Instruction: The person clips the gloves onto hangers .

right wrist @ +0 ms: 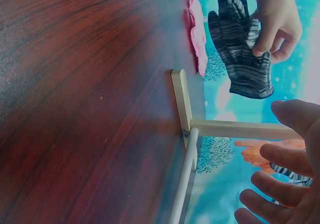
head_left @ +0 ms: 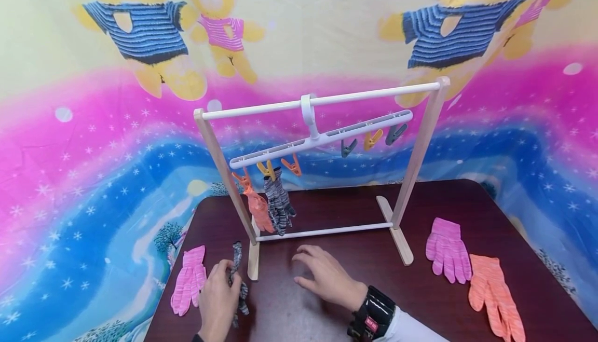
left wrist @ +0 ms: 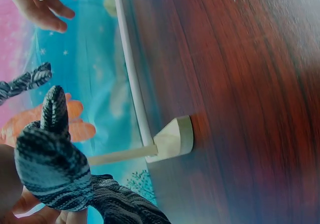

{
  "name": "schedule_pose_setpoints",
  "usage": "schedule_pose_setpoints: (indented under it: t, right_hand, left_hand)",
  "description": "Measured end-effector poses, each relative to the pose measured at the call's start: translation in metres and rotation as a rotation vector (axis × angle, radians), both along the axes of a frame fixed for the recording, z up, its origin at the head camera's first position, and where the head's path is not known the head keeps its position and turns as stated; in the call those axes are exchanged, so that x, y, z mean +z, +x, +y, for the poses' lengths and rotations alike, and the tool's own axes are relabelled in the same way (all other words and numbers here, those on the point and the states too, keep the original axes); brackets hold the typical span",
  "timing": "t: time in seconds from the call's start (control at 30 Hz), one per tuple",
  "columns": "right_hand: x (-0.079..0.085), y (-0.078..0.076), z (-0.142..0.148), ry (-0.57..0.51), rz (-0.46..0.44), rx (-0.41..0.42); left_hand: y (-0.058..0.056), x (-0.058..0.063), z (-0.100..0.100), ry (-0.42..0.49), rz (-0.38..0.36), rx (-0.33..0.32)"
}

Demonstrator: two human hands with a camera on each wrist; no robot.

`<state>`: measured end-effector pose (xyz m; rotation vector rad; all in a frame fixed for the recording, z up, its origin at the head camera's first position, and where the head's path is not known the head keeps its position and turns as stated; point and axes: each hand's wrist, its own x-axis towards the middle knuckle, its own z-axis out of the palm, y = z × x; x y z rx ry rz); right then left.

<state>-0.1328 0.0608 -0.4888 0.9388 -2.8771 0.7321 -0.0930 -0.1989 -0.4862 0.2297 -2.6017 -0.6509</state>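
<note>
Pinching a mottled black-and-white knit glove by its edge, our left hand holds it above the table's near left, while our right hand has its fingers spread, holding nothing. We judge two gloves done: an orange glove and a gray-striped glove hang limp from the tilted white plastic hanger. Four clips remain bare; two soft pink gloves and a flat orange one lie unclipped.

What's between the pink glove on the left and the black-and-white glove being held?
In the head view, the left hand is between that pink glove and the black-and-white glove it holds.
</note>
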Motion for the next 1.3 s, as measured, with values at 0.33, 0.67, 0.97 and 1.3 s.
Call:
schedule_pose_setpoints:
  t: [0.33,0.67,0.97,1.3]
  right_hand:
    - [0.003,-0.002,0.004,-0.002,0.029,-0.012]
    - [0.010,-0.005,0.012,-0.024,0.064,-0.029]
    - [0.015,-0.010,0.023,-0.056,0.095,-0.052]
    - [0.020,-0.014,0.029,-0.064,0.094,-0.073]
  left_hand:
    - [0.003,-0.002,0.013,-0.004,-0.029,-0.031]
    - [0.005,-0.002,0.026,0.004,-0.007,-0.076]
    - [0.004,-0.004,0.035,0.006,0.048,-0.109]
    - [0.005,0.009,0.045,0.023,0.131,-0.115]
